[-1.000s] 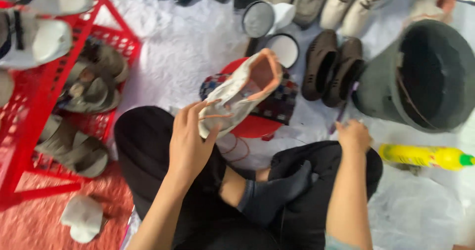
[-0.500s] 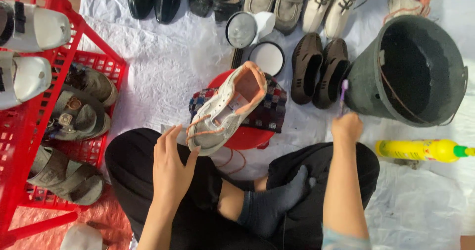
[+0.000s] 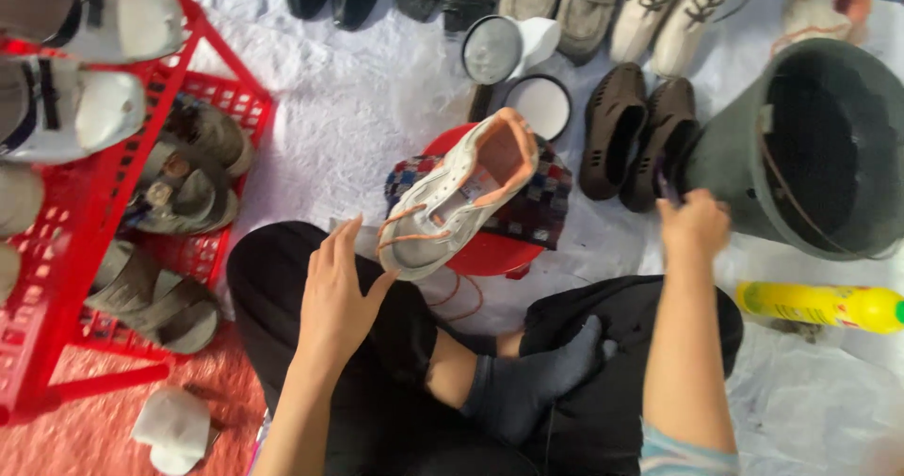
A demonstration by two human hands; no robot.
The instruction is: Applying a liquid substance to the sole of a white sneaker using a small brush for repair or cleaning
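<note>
Grey-white, the sneaker (image 3: 459,198) lies tilted on a checkered cloth (image 3: 541,203) over a red stool (image 3: 490,250). The left hand (image 3: 334,297), fingers spread, touches its toe. The right hand (image 3: 695,224) is closed on a small purple tool (image 3: 662,182) beside the bucket (image 3: 810,146).

Open white sheet (image 3: 330,118) is left between red rack (image 3: 66,278) and sneaker (image 3: 457,198); rightward passage is blocked by brown clogs (image 3: 636,137) and grey bucket (image 3: 810,146).
</note>
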